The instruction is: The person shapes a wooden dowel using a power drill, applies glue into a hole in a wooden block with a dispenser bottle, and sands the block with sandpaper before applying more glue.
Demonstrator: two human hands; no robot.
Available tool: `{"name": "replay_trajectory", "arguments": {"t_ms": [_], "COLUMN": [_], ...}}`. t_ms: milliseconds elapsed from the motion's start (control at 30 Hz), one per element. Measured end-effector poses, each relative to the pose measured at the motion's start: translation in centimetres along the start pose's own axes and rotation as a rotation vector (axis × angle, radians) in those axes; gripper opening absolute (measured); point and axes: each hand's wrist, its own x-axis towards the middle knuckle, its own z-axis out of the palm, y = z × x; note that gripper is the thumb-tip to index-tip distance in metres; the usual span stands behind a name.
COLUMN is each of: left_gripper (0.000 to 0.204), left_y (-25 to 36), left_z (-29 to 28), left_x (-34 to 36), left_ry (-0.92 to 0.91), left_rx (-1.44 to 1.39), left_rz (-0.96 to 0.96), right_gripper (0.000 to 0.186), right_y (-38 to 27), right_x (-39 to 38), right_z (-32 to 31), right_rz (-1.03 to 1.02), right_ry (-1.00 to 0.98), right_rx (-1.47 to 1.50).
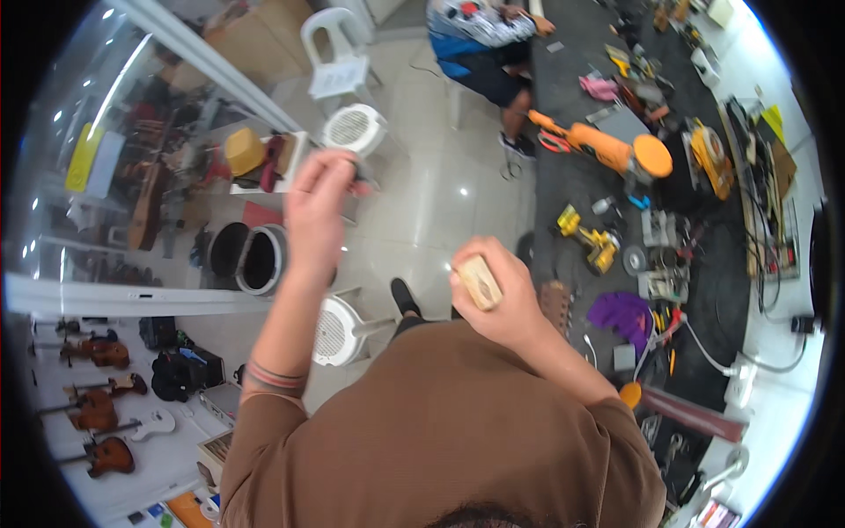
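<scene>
My right hand (509,299) is wrapped around a small pale wooden block (480,282), whose grained face shows between thumb and fingers in front of my body. My left hand (319,198) is raised further forward and to the left, its thumb and fingertips pinched together. A small dark and reddish bit shows at those fingertips, too blurred to name. The two hands are well apart. Nearest to the right hand on the bench side lies a brown perforated strip (554,304).
Along the right runs a dark workbench (563,79) with a yellow cordless drill (588,239), an orange power tool (607,150) and a purple cloth (620,317). Another person (484,44) sits at its far end. White stools (354,128) and a glass partition (97,299) stand left.
</scene>
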Motion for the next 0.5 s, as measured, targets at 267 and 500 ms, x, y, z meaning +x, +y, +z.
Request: {"name": "replay_trajectory", "arguments": {"t_ms": [267, 500], "left_gripper": [0.015, 0.008], "left_y": [-11.4, -6.1], "left_z": [-3.2, -6.8], "left_x": [-8.1, -8.4], "left_ry": [-0.083, -0.074], "left_rx": [0.113, 0.969], "left_rz": [-0.201, 0.211], "right_gripper": [0.02, 0.015], "right_y": [1.7, 1.6], "right_x": [-2.4, -0.9], "right_z": [0.1, 0.0], "right_rz": [0.15, 0.135], "right_ry": [0.012, 0.009], "right_rx": [0.029, 0.004]}}
